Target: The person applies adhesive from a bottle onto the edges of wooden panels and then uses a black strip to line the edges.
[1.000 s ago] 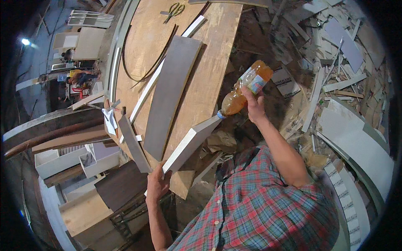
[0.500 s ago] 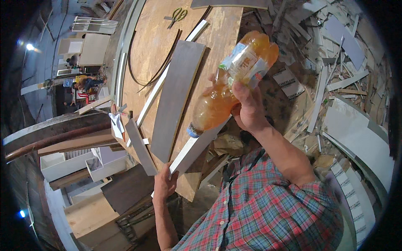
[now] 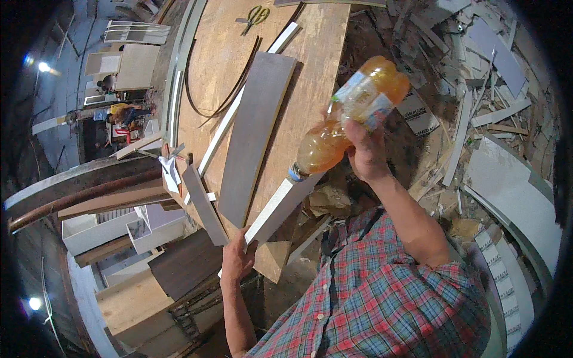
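My right hand (image 3: 365, 149) is closed around the waist of a clear plastic bottle (image 3: 325, 145) holding amber liquid. The bottle is tilted, its blue-ringed neck pointing down at the white edge of a narrow grey board (image 3: 286, 206). Whether the neck touches that edge I cannot tell. My left hand (image 3: 239, 259) grips the near end of this board, thumb on top and fingers partly hidden. Beside it on the wooden worktable (image 3: 316, 53) lies a wider dark grey board (image 3: 256, 137). A short grey strip (image 3: 204, 206) rests near my left hand.
Green-handled scissors (image 3: 255, 19), a thin dark curved strip (image 3: 194, 95) and a long white strip (image 3: 221, 132) lie on the table. A white cloth (image 3: 169, 173) hangs at its left corner. Offcuts (image 3: 471, 113) cover the floor at right. People (image 3: 125, 113) are in the far left background.
The bottle's neck has moved up and right along the board's white edge, away from my left hand. Its base has swung right and lower. My left hand keeps its grip.
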`<state>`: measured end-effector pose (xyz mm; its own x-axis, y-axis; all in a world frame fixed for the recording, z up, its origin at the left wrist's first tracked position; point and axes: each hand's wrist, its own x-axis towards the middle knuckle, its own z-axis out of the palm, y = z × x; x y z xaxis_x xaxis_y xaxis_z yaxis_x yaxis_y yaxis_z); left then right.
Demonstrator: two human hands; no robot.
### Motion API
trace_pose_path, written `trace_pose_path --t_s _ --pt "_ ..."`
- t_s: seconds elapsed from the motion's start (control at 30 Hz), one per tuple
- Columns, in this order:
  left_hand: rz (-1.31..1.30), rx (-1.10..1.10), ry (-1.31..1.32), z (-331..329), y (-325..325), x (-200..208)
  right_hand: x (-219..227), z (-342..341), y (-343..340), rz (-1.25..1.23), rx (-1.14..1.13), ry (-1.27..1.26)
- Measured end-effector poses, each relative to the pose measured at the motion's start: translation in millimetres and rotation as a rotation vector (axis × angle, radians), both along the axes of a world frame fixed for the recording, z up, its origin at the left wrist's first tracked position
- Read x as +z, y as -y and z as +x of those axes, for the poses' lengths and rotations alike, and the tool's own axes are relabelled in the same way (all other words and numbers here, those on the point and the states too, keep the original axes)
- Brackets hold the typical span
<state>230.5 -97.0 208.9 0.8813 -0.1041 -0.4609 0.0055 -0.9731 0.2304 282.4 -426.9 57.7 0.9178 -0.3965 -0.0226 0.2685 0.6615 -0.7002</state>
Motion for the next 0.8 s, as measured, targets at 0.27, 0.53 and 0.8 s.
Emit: trace_pose_path --t_s 0.27,0.53,0.8 --pt "-0.008 -0.033 0.028 -1 1 -2 -45 0 2 0.081 0.006 -0.078" --pt "0.035 -0.024 0.01 0 -2 -4 -133 2 -3 0.031 -0.109 -0.275" --pt "0.058 -0.017 0.003 1 -3 -4 -179 6 9 -0.13 -0.115 -0.415"
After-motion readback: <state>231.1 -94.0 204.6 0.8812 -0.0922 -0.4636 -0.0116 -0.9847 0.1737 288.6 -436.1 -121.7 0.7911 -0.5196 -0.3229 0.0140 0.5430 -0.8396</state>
